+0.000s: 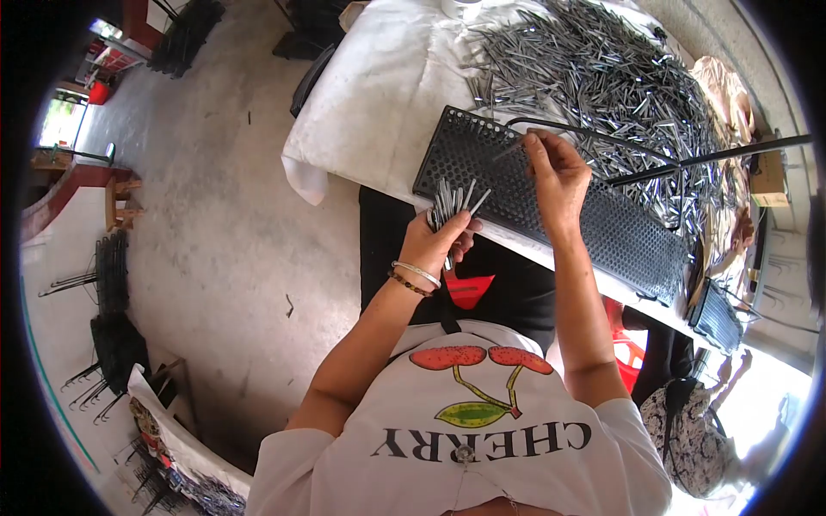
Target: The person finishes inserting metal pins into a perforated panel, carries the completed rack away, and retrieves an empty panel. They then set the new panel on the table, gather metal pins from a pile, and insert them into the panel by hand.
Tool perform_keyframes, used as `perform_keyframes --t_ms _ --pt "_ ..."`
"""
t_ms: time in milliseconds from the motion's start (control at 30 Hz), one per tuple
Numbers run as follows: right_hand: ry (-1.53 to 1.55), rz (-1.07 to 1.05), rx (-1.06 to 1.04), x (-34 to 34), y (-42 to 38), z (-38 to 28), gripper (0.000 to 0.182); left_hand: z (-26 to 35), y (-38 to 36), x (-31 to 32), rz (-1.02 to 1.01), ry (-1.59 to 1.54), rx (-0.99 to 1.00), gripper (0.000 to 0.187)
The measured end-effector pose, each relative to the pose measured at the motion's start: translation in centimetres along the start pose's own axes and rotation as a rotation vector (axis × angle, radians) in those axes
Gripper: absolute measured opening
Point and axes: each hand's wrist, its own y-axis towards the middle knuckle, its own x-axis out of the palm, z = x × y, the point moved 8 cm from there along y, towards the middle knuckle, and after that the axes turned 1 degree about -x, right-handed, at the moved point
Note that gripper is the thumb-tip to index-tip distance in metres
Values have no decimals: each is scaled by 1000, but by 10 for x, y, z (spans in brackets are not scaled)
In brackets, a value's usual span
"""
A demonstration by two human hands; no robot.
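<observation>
A bundle of thin metal pins [449,206] is held upright in the left hand [439,241], whose fingers are closed around it, just off the near edge of the worktop [379,103]. A single pin [509,148] is pinched between the fingertips of the right hand [557,176] and is held slanted over a black perforated tray [551,202]; whether its tip touches the tray cannot be told. The tray is laid on the white-covered worktop, and a large heap of loose pins [602,77] is seen at about one o'clock from it.
</observation>
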Motion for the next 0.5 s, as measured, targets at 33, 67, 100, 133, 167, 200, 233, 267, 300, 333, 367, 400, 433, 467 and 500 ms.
perform_keyframes --t_ms 33,67,100,133,167,200,233,267,300,333,367,400,433,467,500 --pt "-70 16 -66 0 5 -2 18 -5 1 0 -7 -37 -6 23" --pt "-142 32 -130 1 9 -4 18 -11 0 -1 8 -60 -30 23" --pt "-188 51 -199 4 14 -5 16 -14 0 0 22 -86 -52 23" --pt "-271 48 -261 7 17 -7 16 -17 1 0 35 -112 -69 23" --pt "-354 45 -322 9 19 -9 15 -21 2 -1 27 -134 -91 25" --pt "-438 43 -381 12 19 -12 15 -22 3 -2 23 -137 -96 25" --pt "-460 54 -388 13 20 -11 15 -23 3 -2 18 -140 -101 25" --pt "-462 53 -403 13 21 -10 14 -23 4 -2 13 -142 -106 25" --pt "-464 51 -415 14 21 -9 14 -22 4 -2 15 -140 -115 25" --pt "-466 50 -424 14 20 -8 14 -20 3 -1 18 -137 -127 25" --pt "-456 46 -403 14 20 -7 14 -20 2 -1 22 -133 -139 26" --pt "-446 44 -383 14 20 -6 14 -22 3 -2 21 -138 -155 25" --pt "-437 40 -364 14 21 -5 15 -25 4 -3 19 -143 -170 25" --pt "-446 39 -380 15 21 -7 14 -26 5 -3 18 -150 -185 24" --pt "-456 36 -395 16 21 -8 14 -26 5 -3 20 -164 -184 24"
